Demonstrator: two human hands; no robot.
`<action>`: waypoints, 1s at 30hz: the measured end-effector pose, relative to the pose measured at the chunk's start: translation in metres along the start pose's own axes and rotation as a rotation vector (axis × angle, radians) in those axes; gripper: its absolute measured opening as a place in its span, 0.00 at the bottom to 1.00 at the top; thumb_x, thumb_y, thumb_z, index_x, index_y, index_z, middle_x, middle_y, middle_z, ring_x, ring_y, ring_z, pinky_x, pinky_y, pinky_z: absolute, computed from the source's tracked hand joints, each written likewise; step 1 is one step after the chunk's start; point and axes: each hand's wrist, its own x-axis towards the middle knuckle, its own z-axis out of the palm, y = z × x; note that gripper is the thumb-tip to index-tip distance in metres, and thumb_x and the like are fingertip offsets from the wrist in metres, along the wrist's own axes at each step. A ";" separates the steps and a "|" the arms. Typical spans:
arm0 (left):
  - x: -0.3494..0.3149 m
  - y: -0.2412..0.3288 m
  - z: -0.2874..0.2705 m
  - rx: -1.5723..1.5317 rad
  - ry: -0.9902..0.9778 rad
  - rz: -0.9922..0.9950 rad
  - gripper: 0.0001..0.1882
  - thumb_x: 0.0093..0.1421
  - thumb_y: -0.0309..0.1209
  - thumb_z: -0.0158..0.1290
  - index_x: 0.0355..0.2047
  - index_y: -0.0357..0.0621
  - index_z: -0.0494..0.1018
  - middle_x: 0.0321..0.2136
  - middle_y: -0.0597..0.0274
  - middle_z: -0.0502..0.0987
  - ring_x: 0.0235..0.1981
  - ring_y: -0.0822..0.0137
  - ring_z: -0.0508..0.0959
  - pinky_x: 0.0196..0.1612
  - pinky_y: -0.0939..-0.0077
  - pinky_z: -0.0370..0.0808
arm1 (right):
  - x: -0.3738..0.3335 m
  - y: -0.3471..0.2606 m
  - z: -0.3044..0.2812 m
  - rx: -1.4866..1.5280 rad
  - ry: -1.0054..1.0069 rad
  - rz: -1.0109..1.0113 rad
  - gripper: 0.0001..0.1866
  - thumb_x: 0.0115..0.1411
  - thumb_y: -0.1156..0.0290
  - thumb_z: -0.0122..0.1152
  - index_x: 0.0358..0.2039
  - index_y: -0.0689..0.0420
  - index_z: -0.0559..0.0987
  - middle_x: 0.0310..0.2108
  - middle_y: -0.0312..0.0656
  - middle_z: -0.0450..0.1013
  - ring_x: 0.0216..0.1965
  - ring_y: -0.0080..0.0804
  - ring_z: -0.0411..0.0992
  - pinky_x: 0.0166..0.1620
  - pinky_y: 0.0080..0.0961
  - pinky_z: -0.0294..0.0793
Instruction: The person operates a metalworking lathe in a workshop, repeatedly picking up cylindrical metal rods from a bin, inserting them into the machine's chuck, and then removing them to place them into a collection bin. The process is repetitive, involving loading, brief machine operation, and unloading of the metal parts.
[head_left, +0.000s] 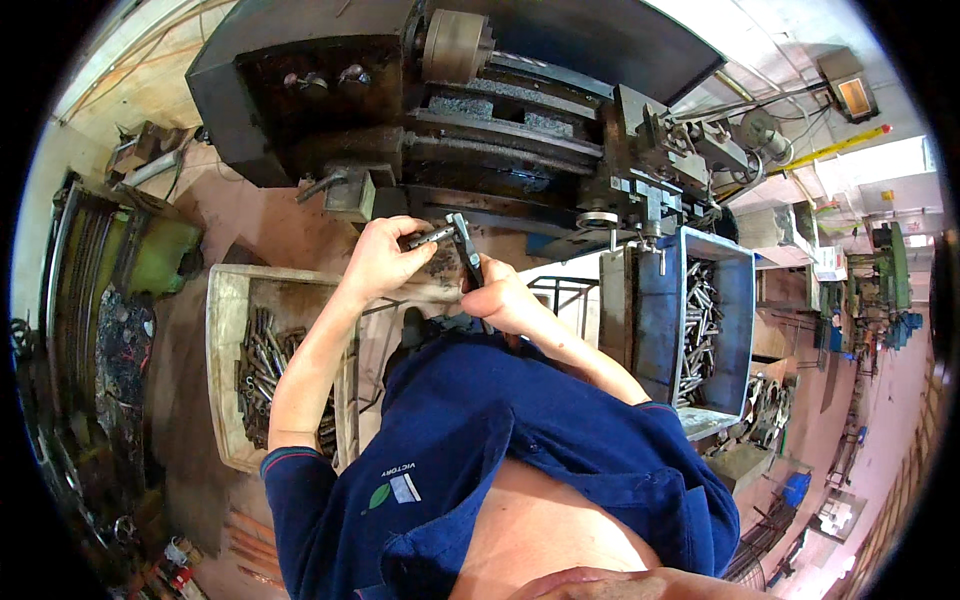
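Observation:
My left hand (385, 257) is closed on a short, dark cylindrical metal part (432, 237), pinched between thumb and fingers. In my right hand (500, 298) is what looks like a caliper (464, 245), with bright jaws at its top and a dark body. Its jaw end meets the right end of the metal part; whether the jaws touch or clasp it is too small to tell. My right fingers wrap around the caliper's lower body and hide part of it. Both hands are in front of my chest, on the near side of a lathe (500, 130).
To my left, a pale bin (228, 370) contains several metal rods (265, 370). A blue bin (655, 330) at my right holds many small metal parts (700, 330). The lathe's chuck (455, 45) and carriage (650, 190) are ahead. Another machine (85, 260) stands far left.

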 end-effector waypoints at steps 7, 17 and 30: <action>-0.004 -0.042 -0.017 -0.363 0.060 -0.121 0.17 0.53 0.29 0.53 0.41 0.33 0.70 0.24 0.68 0.73 0.26 0.79 0.69 0.31 0.84 0.68 | 0.013 0.006 0.006 0.164 0.076 0.075 0.12 0.39 0.72 0.54 0.26 0.66 0.71 0.23 0.47 0.69 0.27 0.35 0.68 0.33 0.27 0.67; 0.004 -0.051 0.088 -0.510 -0.361 -0.082 0.27 0.50 0.35 0.58 0.46 0.32 0.63 0.36 0.57 0.73 0.35 0.70 0.72 0.39 0.77 0.70 | 0.054 0.036 -0.021 0.734 0.446 0.089 0.09 0.40 0.79 0.51 0.26 0.60 0.69 0.20 0.36 0.67 0.23 0.25 0.65 0.30 0.21 0.66; 0.154 -0.030 0.150 -0.851 -0.439 -0.268 0.29 0.45 0.19 0.54 0.49 0.35 0.59 0.40 0.59 0.70 0.42 0.68 0.73 0.45 0.74 0.73 | 0.135 0.066 -0.132 0.823 0.547 0.030 0.16 0.43 0.78 0.50 0.36 0.59 0.69 0.18 0.32 0.62 0.18 0.19 0.58 0.22 0.16 0.58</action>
